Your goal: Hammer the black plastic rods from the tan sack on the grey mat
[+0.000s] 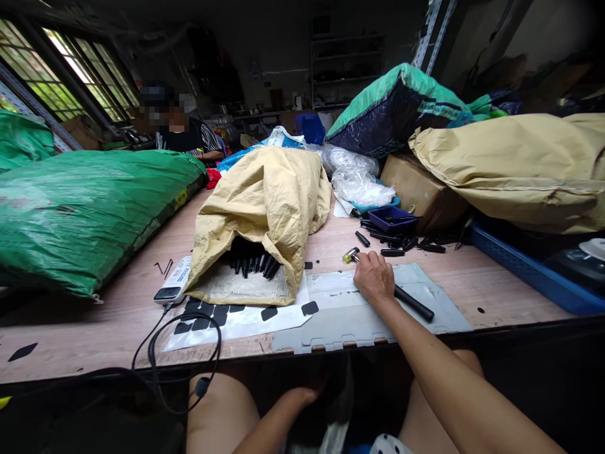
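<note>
Right of centre, the right hand (pixel 375 277) is seen curled around a black-handled tool (pixel 414 304), which is laid on a grey plastic sheet (pixel 345 315) on the tabletop (pixel 496 284). Its yellowish head (pixel 350 255) juts past the knuckles, and the middle is covered by the fingers. The left hand (pixel 307 396) is sunk in shadow under the tabletop edge at bottom centre; its grip cannot be made out. Black rods (pixel 255 265) are half hidden in the mouth of a tan sack (pixel 269 195).
</note>
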A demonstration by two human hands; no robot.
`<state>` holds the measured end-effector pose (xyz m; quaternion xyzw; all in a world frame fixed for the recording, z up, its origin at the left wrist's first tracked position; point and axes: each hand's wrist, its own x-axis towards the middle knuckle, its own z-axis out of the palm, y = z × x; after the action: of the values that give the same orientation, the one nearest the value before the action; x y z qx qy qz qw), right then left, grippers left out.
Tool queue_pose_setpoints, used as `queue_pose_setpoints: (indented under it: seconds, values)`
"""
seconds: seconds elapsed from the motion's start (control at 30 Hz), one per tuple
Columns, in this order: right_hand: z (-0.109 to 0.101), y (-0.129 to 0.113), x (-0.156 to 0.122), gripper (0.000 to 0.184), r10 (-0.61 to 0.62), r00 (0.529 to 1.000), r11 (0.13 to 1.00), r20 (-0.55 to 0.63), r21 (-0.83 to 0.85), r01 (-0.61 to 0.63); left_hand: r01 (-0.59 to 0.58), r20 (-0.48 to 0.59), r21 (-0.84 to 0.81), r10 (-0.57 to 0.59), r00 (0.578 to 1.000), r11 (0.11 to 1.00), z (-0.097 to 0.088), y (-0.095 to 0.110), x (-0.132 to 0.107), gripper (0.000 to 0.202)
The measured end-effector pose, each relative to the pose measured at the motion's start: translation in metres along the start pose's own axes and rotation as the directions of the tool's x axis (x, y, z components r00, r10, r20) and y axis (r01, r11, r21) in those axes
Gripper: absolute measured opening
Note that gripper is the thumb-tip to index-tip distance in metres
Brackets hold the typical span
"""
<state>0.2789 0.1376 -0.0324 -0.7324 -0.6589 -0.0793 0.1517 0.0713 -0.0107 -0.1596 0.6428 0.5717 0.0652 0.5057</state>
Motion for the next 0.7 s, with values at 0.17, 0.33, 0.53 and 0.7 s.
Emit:
queue_pose_setpoints:
  seconds: [0.17,0.33,0.53,0.7]
  values:
    - [0.003,0.001,0.0,0.03,0.001,1.0,1.0,-0.013,-0.004,-0.001,-0.063,0.225,0.168,0.024,0.974,0.984,-0.018,0.026,-0.04,0.038]
    - [0.004,0.0,-0.001,0.029,-0.006,1.0,1.0,-0.028,-0.013,0.005,-0.184,0.487,-0.34,0.34,0.804,0.922,-0.107,0.081,-0.097,0.045]
    - [0.005,0.0,0.0,0.029,-0.001,1.0,1.0,-0.019,-0.015,0.0,-0.27,-0.707,-0.159,0.081,0.703,0.95,-0.203,0.089,-0.051,0.031]
    - [0.003,0.0,0.0,0.028,-0.001,1.0,1.0,-0.013,-0.008,0.001,0.202,-0.857,0.194,0.066,0.51,0.96,-0.215,0.08,0.005,0.029]
